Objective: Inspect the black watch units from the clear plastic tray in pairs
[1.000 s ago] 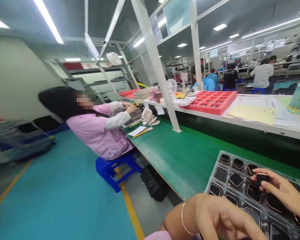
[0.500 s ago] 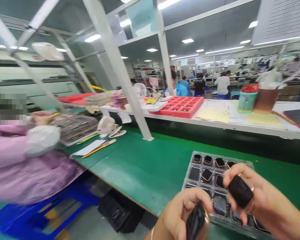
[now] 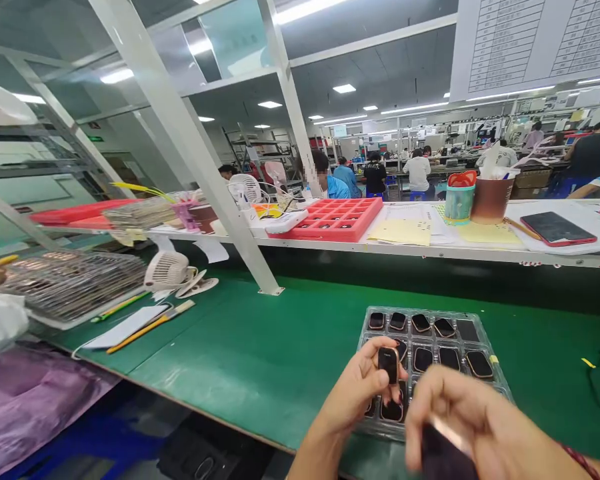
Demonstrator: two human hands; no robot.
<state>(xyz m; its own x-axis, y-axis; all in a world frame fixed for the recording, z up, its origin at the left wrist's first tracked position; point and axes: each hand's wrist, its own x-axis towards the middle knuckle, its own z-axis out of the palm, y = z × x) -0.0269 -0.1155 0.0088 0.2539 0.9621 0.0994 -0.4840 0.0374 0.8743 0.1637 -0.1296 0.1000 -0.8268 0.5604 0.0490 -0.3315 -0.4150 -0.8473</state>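
My left hand (image 3: 363, 380) holds a small black watch case with a copper-coloured rim (image 3: 389, 364) upright between thumb and fingers, over the left part of a clear plastic tray (image 3: 491, 340). Nearer the camera, my right hand (image 3: 460, 407) grips a second dark watch case (image 3: 445, 453), blurred and partly cut off by the lower frame edge. Similar black watch cases, such as one at the tray's right side (image 3: 479, 364), lie in the tray's compartments. Both hands hide some of the lower compartments.
On the shelf are a red compartment tray (image 3: 350, 220), a phone (image 3: 559, 228) and cups. A white fan (image 3: 167, 270), a brush (image 3: 150, 327) and stacked wire racks (image 3: 80, 280) stand left, beside a person's sleeve (image 3: 3, 320). A slanted post meets the green table (image 3: 230, 360).
The view has swung to the right. My left hand has risen over the tray with its watch case face-on, and my right hand has come lower and closer to the camera.
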